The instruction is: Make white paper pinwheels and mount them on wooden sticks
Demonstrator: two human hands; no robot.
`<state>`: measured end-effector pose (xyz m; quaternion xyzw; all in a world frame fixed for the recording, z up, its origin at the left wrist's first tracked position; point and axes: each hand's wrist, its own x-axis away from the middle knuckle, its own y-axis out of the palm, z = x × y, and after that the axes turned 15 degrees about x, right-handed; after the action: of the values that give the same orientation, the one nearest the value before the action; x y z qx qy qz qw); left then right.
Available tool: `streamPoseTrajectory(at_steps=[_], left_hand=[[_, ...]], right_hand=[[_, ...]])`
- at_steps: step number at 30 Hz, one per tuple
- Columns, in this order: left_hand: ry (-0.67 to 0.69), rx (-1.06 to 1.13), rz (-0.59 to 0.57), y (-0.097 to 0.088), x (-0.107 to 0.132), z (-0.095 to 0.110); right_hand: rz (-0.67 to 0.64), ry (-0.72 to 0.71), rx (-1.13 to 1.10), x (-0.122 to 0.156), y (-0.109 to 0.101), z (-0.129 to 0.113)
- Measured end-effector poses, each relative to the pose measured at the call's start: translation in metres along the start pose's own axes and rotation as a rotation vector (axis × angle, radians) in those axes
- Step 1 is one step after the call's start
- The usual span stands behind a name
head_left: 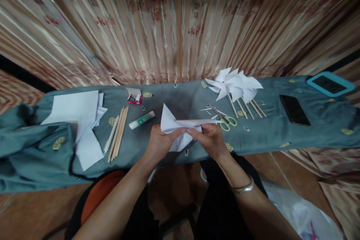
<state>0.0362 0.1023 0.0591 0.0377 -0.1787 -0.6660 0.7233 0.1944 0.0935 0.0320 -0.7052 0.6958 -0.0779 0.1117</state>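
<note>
Left hand (160, 143) and right hand (209, 140) hold the white paper (171, 122) just above the table's (180, 97) near edge, fingers pinched closed on its centre, apparently keeping the folded flaps gathered, glue stick (142, 119) and scissors (226, 120) near.

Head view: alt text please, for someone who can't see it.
The left hand and right hand pinch a partly folded white paper above a grey-green tablecloth. Around it lie a glue stick, scissors, wooden sticks, blank sheets and, farther back, finished paper pinwheels.
</note>
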Motion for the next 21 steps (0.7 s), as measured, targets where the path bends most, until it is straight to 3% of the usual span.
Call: streamPoseTrajectory(at_steps=[9,21], left_hand=[[0.007,-0.057,-0.005,-0.003,-0.005,-0.005],[-0.002,-0.107,-0.045,-0.008,-0.008,-0.012]], right_hand=[[0.042,-0.022,0.124,-0.001,-0.001,-0.008],[0.014,-0.006,0.164,-0.004,0.001,0.004]])
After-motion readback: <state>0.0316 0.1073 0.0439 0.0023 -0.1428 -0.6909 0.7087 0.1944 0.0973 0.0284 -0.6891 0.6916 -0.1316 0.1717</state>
